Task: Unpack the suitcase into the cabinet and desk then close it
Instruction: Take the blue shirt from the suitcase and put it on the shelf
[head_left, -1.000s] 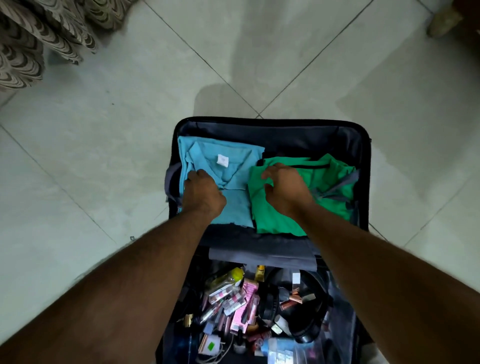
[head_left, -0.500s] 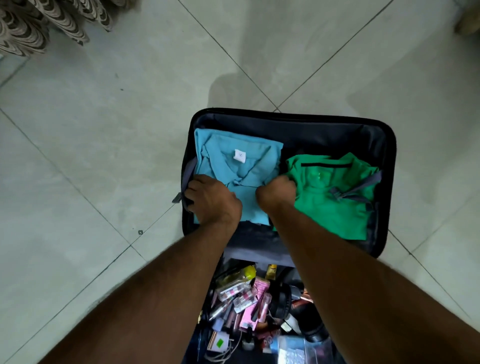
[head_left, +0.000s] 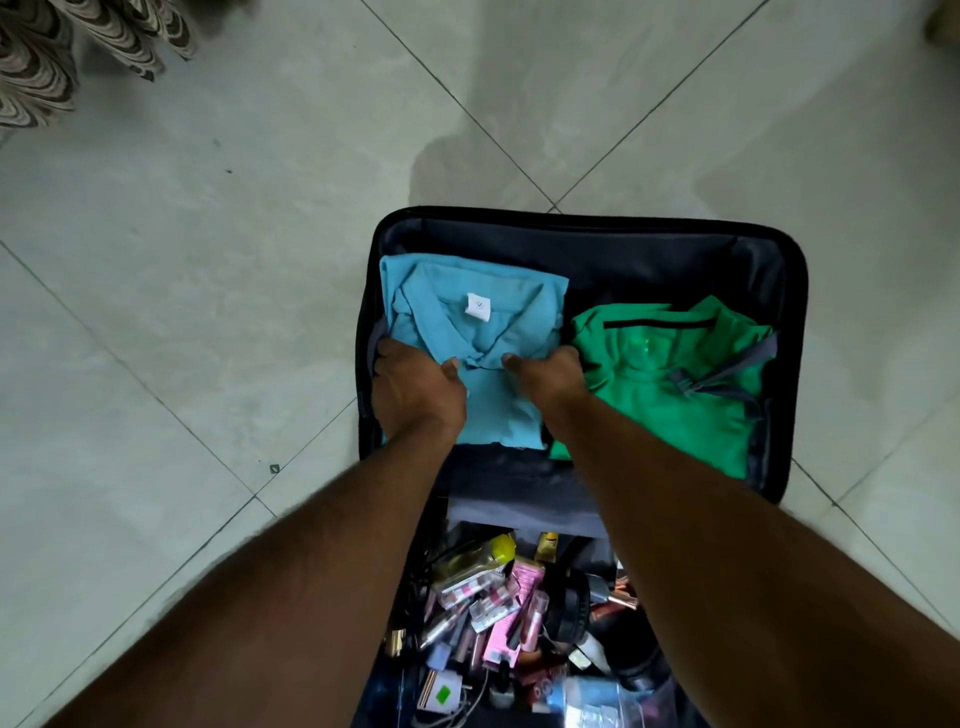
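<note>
both hands (head_left: 415, 387) on blue shirt (head_left: 478, 332)

Open black suitcase (head_left: 779, 270) lies flat on the floor, folded blue shirt (head_left: 483, 332) beside green shirt (head_left: 670, 384) inside.

Two bare forearms filled the lower half of the view, broad near the camera and narrowing toward the wrists. No sleeve, cuff or glove covered either one as far as the frame reached. The left hand (head_left: 415, 387) and the right hand (head_left: 553, 375) were bare too, with no ring, watch, band or strap showing on the wrists or knuckles. The fingers (head_left: 387, 347) were short and rounded at the tips. Fine hair showed along both forearms. The nearest parts of the arms were blurred.
</note>
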